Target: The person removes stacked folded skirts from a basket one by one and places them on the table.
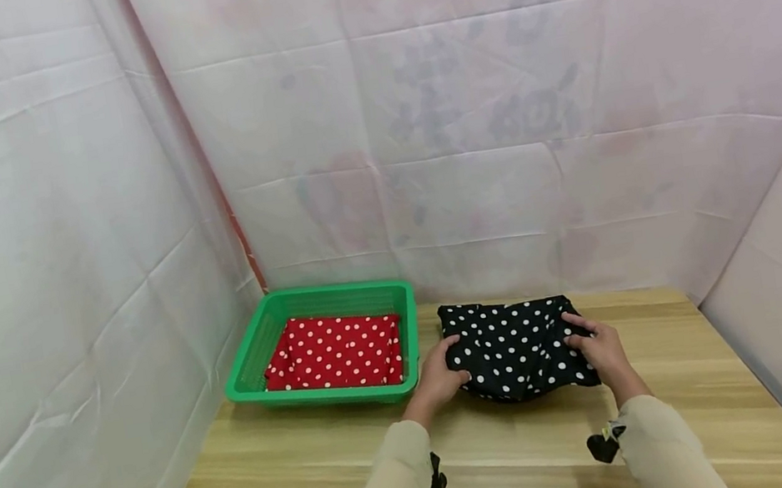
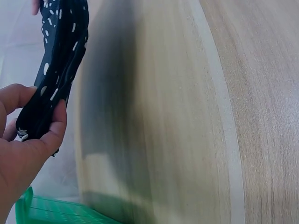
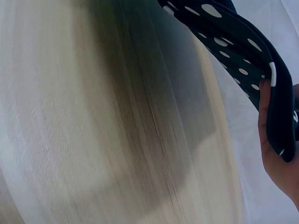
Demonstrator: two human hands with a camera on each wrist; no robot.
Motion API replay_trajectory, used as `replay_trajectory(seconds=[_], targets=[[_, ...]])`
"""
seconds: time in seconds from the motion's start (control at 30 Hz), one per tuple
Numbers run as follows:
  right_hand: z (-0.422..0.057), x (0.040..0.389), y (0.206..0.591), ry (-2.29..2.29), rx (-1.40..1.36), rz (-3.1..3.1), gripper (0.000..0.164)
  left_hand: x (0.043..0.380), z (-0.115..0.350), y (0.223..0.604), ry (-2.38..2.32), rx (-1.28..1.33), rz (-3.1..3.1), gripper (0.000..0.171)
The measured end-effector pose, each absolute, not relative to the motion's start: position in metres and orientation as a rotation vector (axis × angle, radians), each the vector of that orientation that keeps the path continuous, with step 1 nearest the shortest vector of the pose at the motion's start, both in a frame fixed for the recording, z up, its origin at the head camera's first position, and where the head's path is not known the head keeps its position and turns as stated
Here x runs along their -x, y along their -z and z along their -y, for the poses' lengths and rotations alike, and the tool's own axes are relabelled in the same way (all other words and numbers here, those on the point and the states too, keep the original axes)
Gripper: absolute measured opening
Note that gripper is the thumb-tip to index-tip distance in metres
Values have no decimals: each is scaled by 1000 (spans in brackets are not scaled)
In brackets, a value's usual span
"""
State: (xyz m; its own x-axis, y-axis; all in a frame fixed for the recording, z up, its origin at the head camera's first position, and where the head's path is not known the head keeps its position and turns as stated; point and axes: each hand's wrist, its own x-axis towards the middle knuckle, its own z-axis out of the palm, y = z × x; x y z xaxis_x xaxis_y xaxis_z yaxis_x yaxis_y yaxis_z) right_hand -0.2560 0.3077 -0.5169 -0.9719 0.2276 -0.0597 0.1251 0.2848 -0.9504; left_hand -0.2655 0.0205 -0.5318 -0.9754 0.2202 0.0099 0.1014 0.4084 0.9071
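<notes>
A folded black cloth with white polka dots (image 1: 509, 349) is held up over the table between both hands. My left hand (image 1: 442, 373) pinches its left end; in the left wrist view the thumb and fingers (image 2: 58, 123) grip the folded layers. At the opposite end my right hand (image 1: 603, 351) grips the cloth's right edge, and the right wrist view shows fingers (image 3: 264, 107) on both sides of the fold. To the left, a red cloth with white dots (image 1: 339, 351) lies folded inside a green plastic basket (image 1: 409, 317).
The basket stands at the back left of the wooden table (image 1: 304, 476), close to the left hand. White sheeting (image 1: 457, 124) hangs along the back and both sides. Shadows of the cloth and hands fall on the tabletop.
</notes>
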Motion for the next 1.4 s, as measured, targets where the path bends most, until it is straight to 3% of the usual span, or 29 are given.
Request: replay_trajectory(seconds=[0.17,0.4,0.6,0.97,1.4], targets=[[-307,265,521,-1826,384,2383,48,272,-28,537,-1624,-245,-2619,57],[-301,270,528,-1985,325,2370,59,269,-33,547,-1622,-125,-2623,53],[-308,268,530,-1633,210,2676,59,272,-36,553,-1503,-138,-2653,59],[-319,260,532,-1267,311,2801,59,273,-35,555,-1489,-72,-2677,57],[-321,241,517,-1505,339,2774,57,260,-36,543,-1488,-29,-2695,50]])
